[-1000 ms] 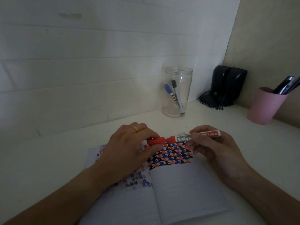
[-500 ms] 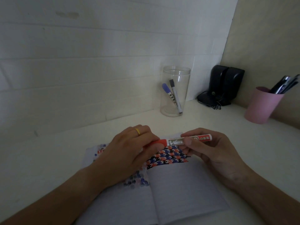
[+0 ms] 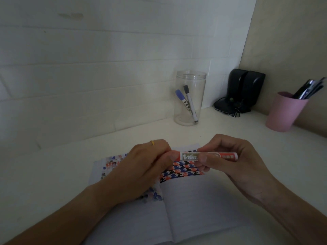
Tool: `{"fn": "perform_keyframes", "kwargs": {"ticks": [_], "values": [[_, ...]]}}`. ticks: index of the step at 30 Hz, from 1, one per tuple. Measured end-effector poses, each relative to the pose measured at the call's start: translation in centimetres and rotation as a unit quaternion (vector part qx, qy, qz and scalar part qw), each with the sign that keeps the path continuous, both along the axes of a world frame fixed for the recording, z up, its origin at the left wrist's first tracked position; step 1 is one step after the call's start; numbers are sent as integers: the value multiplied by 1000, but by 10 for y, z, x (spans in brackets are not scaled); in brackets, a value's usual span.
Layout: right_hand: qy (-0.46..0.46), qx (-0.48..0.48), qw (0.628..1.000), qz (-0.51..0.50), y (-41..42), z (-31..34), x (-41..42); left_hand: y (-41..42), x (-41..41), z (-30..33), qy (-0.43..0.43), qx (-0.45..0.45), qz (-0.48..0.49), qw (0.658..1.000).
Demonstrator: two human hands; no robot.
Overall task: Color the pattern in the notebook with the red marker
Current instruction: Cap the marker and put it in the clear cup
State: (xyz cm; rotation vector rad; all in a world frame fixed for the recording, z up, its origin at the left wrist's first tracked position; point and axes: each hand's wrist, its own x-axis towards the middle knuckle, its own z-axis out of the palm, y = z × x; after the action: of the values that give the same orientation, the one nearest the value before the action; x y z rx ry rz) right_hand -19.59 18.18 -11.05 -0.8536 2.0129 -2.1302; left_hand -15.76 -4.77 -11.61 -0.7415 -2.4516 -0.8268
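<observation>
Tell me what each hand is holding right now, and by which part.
Both hold one red-and-white whiteboard marker, level above the open patterned notebook. The right hand pinches its barrel; the left hand grips its red cap end.

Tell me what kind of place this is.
Probably a desk in a home or study corner: an open notebook, a clear jar of markers, a pink cup of pens, and black speakers against the wall.
</observation>
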Motion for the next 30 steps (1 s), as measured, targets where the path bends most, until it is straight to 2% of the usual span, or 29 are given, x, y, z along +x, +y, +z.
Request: {"fn": "perform_keyframes", "kwargs": {"ticks": [6, 9, 12, 14, 15, 16, 18, 19, 21, 25, 30], "values": [[-54, 57, 997, 25, -2, 4, 4, -6, -5, -3, 22, 33, 76, 996], [-62, 84, 994, 19, -2, 1, 1, -7, -7, -4, 42, 52, 84, 994], [-83, 101, 991, -32, 0, -5, -5, -9, -8, -2, 56, 56, 100, 992], [-93, 100, 987, -85, 3, -7, -9, -12, -9, -4, 61, 14, 120, 991], [-57, 134, 982, -120, 5, -9, -11, -14, -10, -5, 64, -15, 128, 990], [17, 206, 965, -161, 8, -11, -14, -15, -11, -6, 68, -42, 132, 988], [161, 338, 903, -210, 11, -12, -15, -16, -12, -8, 78, -85, 136, 984], [191, 367, 888, -204, 12, -13, -15, -16, -13, -9, 80, -98, 137, 982], [204, 388, 881, -177, 12, -15, -16, -16, -15, -10, 85, -114, 136, 980], [223, 387, 876, -180, 12, -16, -19, -17, -16, -11, 86, -134, 121, 980], [139, 278, 926, -215, 4, 4, -21, -20, -16, -13, 83, -131, 119, 981]]}}
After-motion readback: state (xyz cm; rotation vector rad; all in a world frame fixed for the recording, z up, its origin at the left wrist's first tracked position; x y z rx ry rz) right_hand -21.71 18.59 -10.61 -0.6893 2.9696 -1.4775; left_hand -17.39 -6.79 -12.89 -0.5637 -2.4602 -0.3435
